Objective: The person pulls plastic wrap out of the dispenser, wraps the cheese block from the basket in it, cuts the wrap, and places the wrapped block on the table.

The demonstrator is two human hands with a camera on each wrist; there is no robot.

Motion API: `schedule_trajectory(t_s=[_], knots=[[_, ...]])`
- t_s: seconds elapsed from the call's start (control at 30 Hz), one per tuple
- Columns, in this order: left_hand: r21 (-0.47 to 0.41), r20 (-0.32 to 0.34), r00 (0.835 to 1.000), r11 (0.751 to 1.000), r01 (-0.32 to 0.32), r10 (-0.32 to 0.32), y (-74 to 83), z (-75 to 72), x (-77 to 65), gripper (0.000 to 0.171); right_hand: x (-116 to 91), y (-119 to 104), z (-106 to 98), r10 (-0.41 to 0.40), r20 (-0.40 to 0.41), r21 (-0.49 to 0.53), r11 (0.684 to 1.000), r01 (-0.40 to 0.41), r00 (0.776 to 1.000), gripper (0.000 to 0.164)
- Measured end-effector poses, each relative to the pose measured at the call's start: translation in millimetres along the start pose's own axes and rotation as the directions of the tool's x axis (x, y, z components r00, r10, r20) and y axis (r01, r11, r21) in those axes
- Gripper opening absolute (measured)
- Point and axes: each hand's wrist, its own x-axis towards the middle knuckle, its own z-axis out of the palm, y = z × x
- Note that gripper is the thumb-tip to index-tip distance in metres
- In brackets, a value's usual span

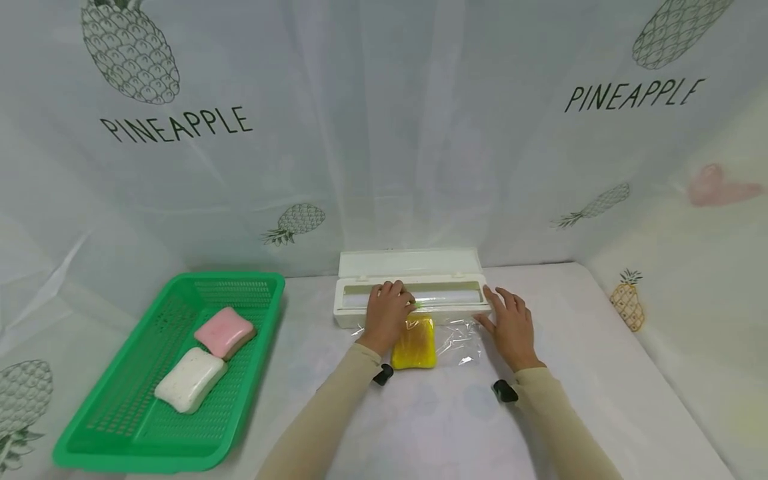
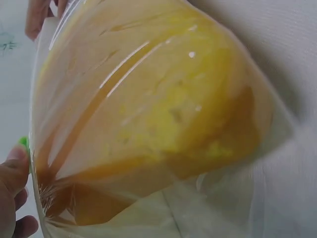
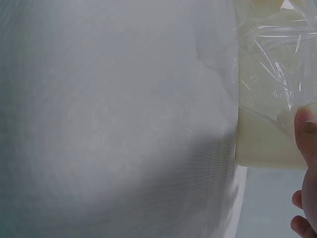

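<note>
A white cling film dispenser (image 1: 350, 317) lies with its lid (image 1: 414, 263) raised, a pale roll (image 1: 447, 297) inside. My left hand (image 1: 387, 317) reaches over its front edge and pinches a small green slide cutter (image 1: 418, 305) with thumb and fingers. My right hand (image 1: 513, 330) grips the dispenser's right end, thumb on the front face over the film, as the right wrist view shows. Clear cling film (image 1: 461, 341) hangs out in front, wrinkled. Under it lies a yellow soap bar (image 1: 415, 347), which fills the left wrist view through the film.
To the left stands a green basket (image 1: 252, 400) with a pink soap bar (image 1: 225, 332) and a white soap bar (image 1: 191, 380) touching in it. A pineapple-print sheet (image 1: 384, 133) rises right behind the dispenser. White cloth covers the table (image 1: 432, 427).
</note>
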Motion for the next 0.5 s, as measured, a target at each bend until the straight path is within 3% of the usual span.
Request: schedule_trajectory(t_s=[0.23,0.37,0.5], knots=[[0.067,0.050,0.999,0.998,0.001,-0.004,-2.0,-4.8,-4.8,0.021,-3,-3,4,-0.002,-0.010,0.007,1.000,0.002,1.000,0.070],[0.087,0.003,1.000,0.996,-0.019,0.019,-12.1,-7.8,-8.6,0.019,-2,-3,5,-0.015,-0.015,0.006,1.000,0.015,1.000,0.070],[0.043,-0.051,0.999,0.999,0.013,-0.011,-31.8,-13.0,-17.2,0.013,1,3,1,-0.009,-0.003,0.010,1.000,0.009,1.000,0.070]])
